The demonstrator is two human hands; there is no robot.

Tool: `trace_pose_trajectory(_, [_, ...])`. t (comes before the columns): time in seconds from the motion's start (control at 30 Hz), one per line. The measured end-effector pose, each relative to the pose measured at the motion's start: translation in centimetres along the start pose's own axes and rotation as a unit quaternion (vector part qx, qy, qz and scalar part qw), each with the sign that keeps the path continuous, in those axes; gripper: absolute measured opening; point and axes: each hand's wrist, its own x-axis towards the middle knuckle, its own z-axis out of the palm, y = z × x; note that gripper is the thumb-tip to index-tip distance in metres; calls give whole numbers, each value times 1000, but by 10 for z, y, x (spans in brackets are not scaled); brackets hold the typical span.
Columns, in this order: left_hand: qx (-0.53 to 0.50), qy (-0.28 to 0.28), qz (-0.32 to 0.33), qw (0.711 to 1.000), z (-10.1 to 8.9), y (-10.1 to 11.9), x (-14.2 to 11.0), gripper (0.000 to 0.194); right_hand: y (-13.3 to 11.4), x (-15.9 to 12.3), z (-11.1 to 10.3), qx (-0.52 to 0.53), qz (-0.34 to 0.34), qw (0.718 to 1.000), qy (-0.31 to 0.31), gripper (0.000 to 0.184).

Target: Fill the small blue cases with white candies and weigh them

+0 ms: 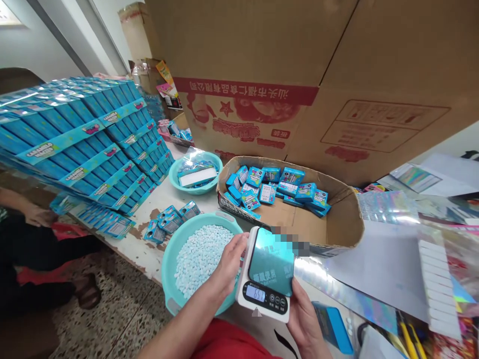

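Observation:
A small white digital scale (266, 271) with a shiny teal platform and a lit display is held up between my two hands at the table's near edge. My left hand (229, 264) grips its left side, fingers curled round the edge. My right hand (305, 319) supports the scale from below at its right corner. Just left of the scale sits a teal basin (170, 262) full of small white tablets (200, 257).
A low cardboard tray (337, 214) holds several small blue boxes (269, 187). A tall stack of blue packs (75, 139) fills the left. A second teal bowl (194, 172) and a big carton (299, 75) stand behind. Holographic sheets (392, 209) lie right. Another person sits at left (33, 234).

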Motion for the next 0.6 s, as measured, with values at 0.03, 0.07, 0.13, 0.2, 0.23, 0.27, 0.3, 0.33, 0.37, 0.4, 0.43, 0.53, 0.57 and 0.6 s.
trace_pose_trajectory(0.03, [-2,-2,0,1000,0,0,-1,57,1,2,-4,0,7,1000,4,39])
trace_pose_trajectory(0.07, [-6,-4,-1,1000,0,0,-2,57,3,4,-9,0,16,1000,8,37])
trace_pose_trajectory(0.13, [-16,-11,0,1000,1,0,-5,55,6,7,-17,4,41,999,14,36])
trace_pose_trajectory(0.2, [-21,-21,0,1000,2,0,-7,52,8,9,-21,9,68,998,11,38])
trace_pose_trajectory(0.23, [-22,-24,-1,999,3,0,-8,51,9,9,-22,10,78,997,9,38])
trace_pose_trajectory(0.27, [-22,-25,-3,999,3,0,-9,50,10,9,-22,10,85,996,7,39])
trace_pose_trajectory(0.3, [-19,-24,-6,999,4,0,-9,49,10,9,-21,9,88,996,5,39])
trace_pose_trajectory(0.33, [-15,-22,-10,1000,4,-1,-8,49,11,9,-21,7,86,996,5,40])
trace_pose_trajectory(0.37, [-9,-22,-14,1000,4,-4,-6,49,11,8,-21,5,83,997,4,40])
trace_pose_trajectory(0.4, [-4,-23,-18,1000,4,-7,-4,50,12,7,-22,1,79,997,3,40])
trace_pose_trajectory(0.43, [2,-25,-23,999,4,-12,-1,52,12,5,-24,-3,75,997,3,40])
trace_pose_trajectory(0.53, [16,-27,-50,998,6,-36,8,58,12,-2,-35,-11,55,998,17,37])
trace_pose_trajectory(0.57, [23,-31,-62,997,7,-45,10,59,12,-5,-40,-12,46,999,25,35])
trace_pose_trajectory(0.6, [30,-37,-76,996,9,-54,12,59,12,-7,-46,-13,37,999,34,32])
